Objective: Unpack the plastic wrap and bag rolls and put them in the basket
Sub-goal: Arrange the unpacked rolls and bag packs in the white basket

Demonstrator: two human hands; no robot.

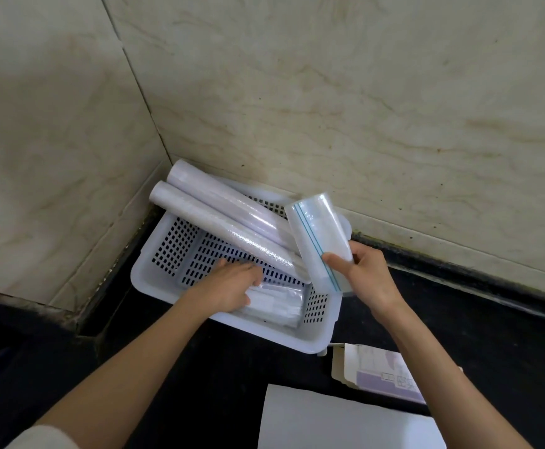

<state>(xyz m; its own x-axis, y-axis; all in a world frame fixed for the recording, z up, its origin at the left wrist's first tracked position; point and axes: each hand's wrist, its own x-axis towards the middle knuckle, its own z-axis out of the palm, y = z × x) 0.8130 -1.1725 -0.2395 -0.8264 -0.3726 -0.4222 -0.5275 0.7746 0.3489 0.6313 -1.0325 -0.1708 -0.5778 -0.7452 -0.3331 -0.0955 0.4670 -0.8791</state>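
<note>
Now right hand [366,273] grips bag roll [319,241] over basket [313,338].

A black countertop [459,319] filled the lower frame, carrying a white perforated basket [154,270] at centre, an opened cardboard box [378,374] at lower right and a white sheet [329,422] along the bottom edge.

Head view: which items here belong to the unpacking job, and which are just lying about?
Job:
white perforated plastic basket
two long white wrap rolls leaning in it
flat clear packet under left hand
zip-bag roll with blue stripe in right hand

Lying about:
opened purple-and-white carton
white sheet
</note>
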